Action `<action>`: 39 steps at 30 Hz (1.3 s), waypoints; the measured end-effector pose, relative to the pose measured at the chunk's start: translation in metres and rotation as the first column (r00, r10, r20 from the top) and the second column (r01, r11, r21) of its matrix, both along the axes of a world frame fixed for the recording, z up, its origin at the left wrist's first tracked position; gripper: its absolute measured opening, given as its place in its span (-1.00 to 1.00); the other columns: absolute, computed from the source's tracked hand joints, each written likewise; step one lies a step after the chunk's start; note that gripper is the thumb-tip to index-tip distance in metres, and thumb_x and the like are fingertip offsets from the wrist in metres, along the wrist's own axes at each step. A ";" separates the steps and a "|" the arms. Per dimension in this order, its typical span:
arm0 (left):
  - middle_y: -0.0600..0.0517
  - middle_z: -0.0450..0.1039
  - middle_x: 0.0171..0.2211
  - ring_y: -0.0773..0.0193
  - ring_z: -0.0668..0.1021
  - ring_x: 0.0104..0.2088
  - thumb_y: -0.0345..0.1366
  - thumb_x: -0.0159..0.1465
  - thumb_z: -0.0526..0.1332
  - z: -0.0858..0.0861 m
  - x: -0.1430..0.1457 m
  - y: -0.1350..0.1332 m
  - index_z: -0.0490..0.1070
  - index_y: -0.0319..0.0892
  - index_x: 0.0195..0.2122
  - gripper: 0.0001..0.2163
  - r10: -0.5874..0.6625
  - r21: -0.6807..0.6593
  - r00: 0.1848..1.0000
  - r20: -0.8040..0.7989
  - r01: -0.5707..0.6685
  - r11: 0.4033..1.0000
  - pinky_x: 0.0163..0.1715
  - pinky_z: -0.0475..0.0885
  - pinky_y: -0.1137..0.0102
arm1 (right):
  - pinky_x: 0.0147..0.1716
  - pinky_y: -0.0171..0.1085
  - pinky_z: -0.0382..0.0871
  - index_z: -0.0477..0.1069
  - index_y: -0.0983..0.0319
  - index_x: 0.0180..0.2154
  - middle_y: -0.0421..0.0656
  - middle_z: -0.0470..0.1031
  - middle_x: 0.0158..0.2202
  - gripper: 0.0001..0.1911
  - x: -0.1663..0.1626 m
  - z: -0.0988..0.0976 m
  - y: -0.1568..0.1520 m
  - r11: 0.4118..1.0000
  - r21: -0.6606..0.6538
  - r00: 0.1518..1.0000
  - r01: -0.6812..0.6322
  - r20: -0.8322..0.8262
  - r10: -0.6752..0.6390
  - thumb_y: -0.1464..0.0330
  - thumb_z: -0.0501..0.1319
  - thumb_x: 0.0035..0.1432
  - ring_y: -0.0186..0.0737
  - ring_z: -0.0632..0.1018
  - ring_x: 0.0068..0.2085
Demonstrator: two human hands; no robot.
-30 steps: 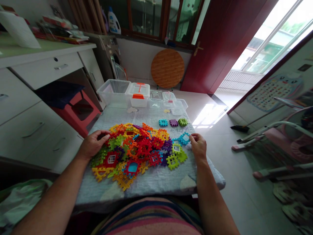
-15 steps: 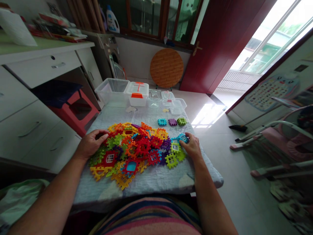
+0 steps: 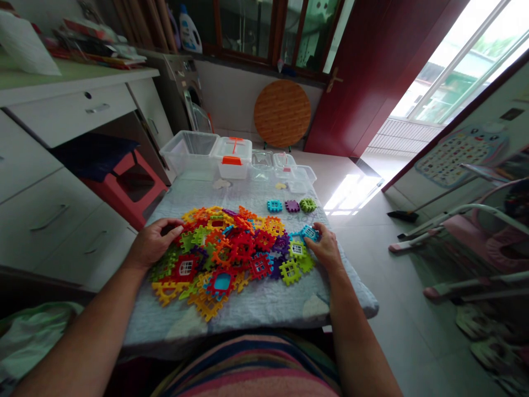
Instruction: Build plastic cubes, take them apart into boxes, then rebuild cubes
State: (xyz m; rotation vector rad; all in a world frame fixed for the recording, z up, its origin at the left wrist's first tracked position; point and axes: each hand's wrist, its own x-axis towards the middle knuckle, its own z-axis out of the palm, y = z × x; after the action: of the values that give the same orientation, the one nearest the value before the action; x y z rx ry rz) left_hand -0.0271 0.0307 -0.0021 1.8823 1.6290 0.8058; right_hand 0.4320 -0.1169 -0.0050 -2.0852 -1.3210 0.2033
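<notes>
A heap of colourful plastic interlocking blocks (image 3: 231, 248), flat squares with toothed edges, lies on the cloth-covered table. My right hand (image 3: 326, 247) is at the heap's right edge, with thumb and fingers closed on a blue window block (image 3: 309, 232). Just left of that hand lie a lime-green block with a white window (image 3: 296, 249) and a plain lime-green block (image 3: 290, 272). At the heap's left edge rests my left hand (image 3: 152, 242), its thumb and forefinger tips close together against the blocks. Whatever may be between them cannot be made out.
Behind the heap stand a blue block (image 3: 274, 205), a purple block (image 3: 292, 205) and green blocks (image 3: 308, 205) in a row. Clear plastic bins (image 3: 190, 157) and a lidded box with orange clips (image 3: 233, 160) line the table's far end. A red stool (image 3: 144, 190) stands left.
</notes>
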 end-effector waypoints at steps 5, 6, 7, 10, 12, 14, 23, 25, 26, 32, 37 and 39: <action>-0.01 0.59 -0.15 0.13 0.57 -0.19 0.03 0.13 0.20 -0.001 0.000 0.001 0.51 -0.15 -0.15 -0.60 -0.011 0.001 1.000 0.018 0.011 1.000 -0.04 0.45 0.30 | 0.05 0.03 0.32 0.41 0.16 0.01 -0.07 0.56 -0.08 -0.47 -0.001 0.000 0.000 1.000 -0.005 1.000 0.002 0.020 -0.002 0.22 0.29 -0.05 0.04 0.48 -0.03; -0.01 0.60 -0.15 0.13 0.57 -0.19 0.04 0.13 0.20 -0.001 -0.001 0.001 0.51 -0.15 -0.15 -0.59 -0.013 0.003 1.000 0.022 0.013 1.000 -0.04 0.45 0.31 | 0.05 0.03 0.31 0.40 0.16 0.02 -0.07 0.56 -0.06 -0.46 -0.001 -0.001 -0.001 1.000 -0.003 1.000 0.000 0.019 0.000 0.21 0.29 -0.05 0.04 0.49 -0.03; -0.01 0.60 -0.15 0.13 0.57 -0.19 0.04 0.13 0.20 -0.001 -0.001 0.001 0.51 -0.15 -0.16 -0.59 -0.016 0.006 1.000 0.025 0.015 1.000 -0.04 0.45 0.31 | 0.05 0.03 0.31 0.40 0.16 0.03 -0.07 0.55 -0.04 -0.45 -0.001 -0.001 -0.001 1.000 0.000 1.000 -0.002 0.015 0.002 0.21 0.30 -0.06 0.03 0.49 -0.04; -0.02 0.60 -0.15 0.13 0.57 -0.19 0.04 0.13 0.19 -0.002 -0.001 0.001 0.51 -0.16 -0.16 -0.59 -0.019 0.005 1.000 0.018 0.019 1.000 -0.04 0.45 0.31 | 0.04 0.01 0.32 0.37 0.17 0.06 -0.06 0.54 -0.01 -0.40 0.000 -0.001 0.000 1.000 0.008 1.000 -0.012 0.004 0.012 0.20 0.30 -0.07 0.01 0.50 -0.04; -0.02 0.60 -0.16 0.13 0.58 -0.19 0.04 0.13 0.19 -0.002 0.000 0.001 0.51 -0.15 -0.16 -0.59 -0.022 0.002 1.000 0.014 0.022 1.000 -0.04 0.45 0.31 | 0.04 0.01 0.31 0.37 0.18 0.07 -0.06 0.55 -0.03 -0.39 0.001 0.000 0.001 1.000 -0.019 0.999 -0.022 0.028 0.022 0.22 0.29 -0.07 0.03 0.49 -0.04; -0.02 0.60 -0.16 0.12 0.58 -0.19 0.05 0.13 0.19 -0.001 0.000 0.001 0.51 -0.15 -0.16 -0.59 -0.024 0.003 1.000 0.014 0.024 1.000 -0.05 0.45 0.31 | 0.03 0.01 0.31 0.37 0.19 0.08 -0.05 0.56 -0.05 -0.39 0.002 0.003 0.002 0.997 -0.070 0.997 -0.027 0.071 0.032 0.26 0.28 -0.08 0.05 0.49 -0.03; 0.01 0.60 -0.16 0.13 0.60 -0.21 0.04 0.15 0.20 -0.004 -0.004 0.002 0.51 -0.12 -0.15 -0.62 -0.019 0.002 1.000 -0.002 0.019 1.000 -0.14 0.47 0.36 | 0.07 -0.01 0.27 0.30 0.16 0.17 -0.07 0.53 -0.02 -0.31 -0.001 0.047 0.052 0.952 0.028 0.943 -0.305 0.145 0.298 0.31 0.29 -0.06 0.02 0.46 0.02; 0.01 0.60 -0.15 0.13 0.60 -0.20 0.03 0.17 0.20 -0.006 -0.005 0.003 0.51 -0.11 -0.15 -0.63 -0.023 0.008 1.000 -0.011 0.023 1.000 -0.16 0.47 0.36 | 0.08 -0.01 0.25 0.28 0.17 0.19 -0.06 0.53 -0.01 -0.29 -0.008 0.053 0.078 0.917 0.021 0.907 -0.398 0.159 0.390 0.35 0.30 -0.06 0.03 0.44 0.04; 0.01 0.60 -0.15 0.13 0.60 -0.19 0.03 0.17 0.20 -0.007 -0.006 0.003 0.51 -0.11 -0.15 -0.63 -0.024 0.012 1.000 -0.012 0.024 1.000 -0.17 0.47 0.36 | 0.09 -0.02 0.25 0.28 0.18 0.19 -0.05 0.53 0.00 -0.29 -0.012 0.054 0.092 0.902 0.001 0.891 -0.431 0.160 0.426 0.37 0.30 -0.06 0.03 0.43 0.05; 0.01 0.61 -0.18 0.12 0.60 -0.21 0.05 0.16 0.20 -0.009 -0.005 0.003 0.52 -0.11 -0.16 -0.62 -0.024 0.027 1.000 0.014 0.023 0.999 -0.16 0.48 0.37 | 0.05 -0.06 0.30 0.27 0.17 0.19 -0.09 0.52 0.02 -0.25 -0.026 0.045 0.151 0.830 -0.121 0.822 -0.544 0.119 0.556 0.43 0.32 -0.10 0.01 0.42 0.06; 0.01 0.61 -0.19 0.14 0.60 -0.21 0.06 0.17 0.20 -0.011 -0.006 0.004 0.51 -0.13 -0.15 -0.60 -0.042 0.027 0.999 0.031 0.041 0.999 -0.16 0.48 0.38 | 0.12 0.04 0.24 0.27 0.14 0.20 -0.11 0.51 0.06 -0.22 -0.025 0.035 0.164 0.794 -0.246 0.789 -0.556 0.142 0.597 0.44 0.33 -0.12 0.10 0.39 0.12; 0.00 0.60 -0.17 0.14 0.60 -0.19 0.06 0.17 0.20 -0.011 -0.007 0.004 0.51 -0.13 -0.15 -0.60 -0.045 0.024 0.998 0.033 0.044 0.999 -0.14 0.48 0.37 | 0.12 0.07 0.24 0.27 0.15 0.21 -0.07 0.47 0.12 -0.19 -0.025 0.034 0.166 0.791 -0.276 0.783 -0.545 0.167 0.598 0.43 0.35 -0.15 0.15 0.38 0.14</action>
State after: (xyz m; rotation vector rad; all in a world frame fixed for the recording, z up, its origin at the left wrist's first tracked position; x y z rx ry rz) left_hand -0.0337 0.0346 -0.0134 1.9048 1.5582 0.8366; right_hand 0.4068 0.0489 0.0292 -1.8473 -2.1665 0.3695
